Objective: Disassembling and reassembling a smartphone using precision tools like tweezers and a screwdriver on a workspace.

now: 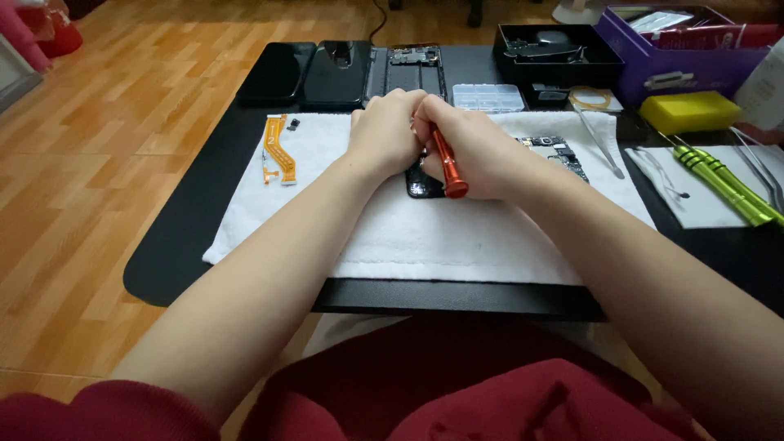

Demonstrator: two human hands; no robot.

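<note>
**Two hands close over a small dark phone part**

The person sits at a low black table (pixel 175 261) with a white towel (pixel 425 237) spread on it. Both hands meet in the middle of the towel.

The right hand (pixel 474 147) is curled around a red screwdriver (pixel 447 167). The fingers wrap its thin shaft, and the fat round end points back toward the person. The tip points down and away, but the fingers hide it, so I cannot tell just where it touches.

The left hand (pixel 384 135) is closed into a loose fist. It presses right up against the right hand. What it pinches, if anything, is hidden.

Under both hands lies a dark phone part (pixel 420 186). Only its near end peeks out, just beside the screwdriver. Its long side seems to run away from the person, toward the back of the table. It sits straight below the hands, and the right hand is the nearer one to the bit that shows.

An orange flat cable (pixel 280 151) lies well off to the left on the towel. A small circuit board (pixel 559 153) lies just beside the right wrist. Metal tweezers (pixel 603 143) and green screwdrivers (pixel 723 181) rest farther right. Black phone backs (pixel 314 72) and a clear parts box (pixel 488 97) sit at the back.
</note>
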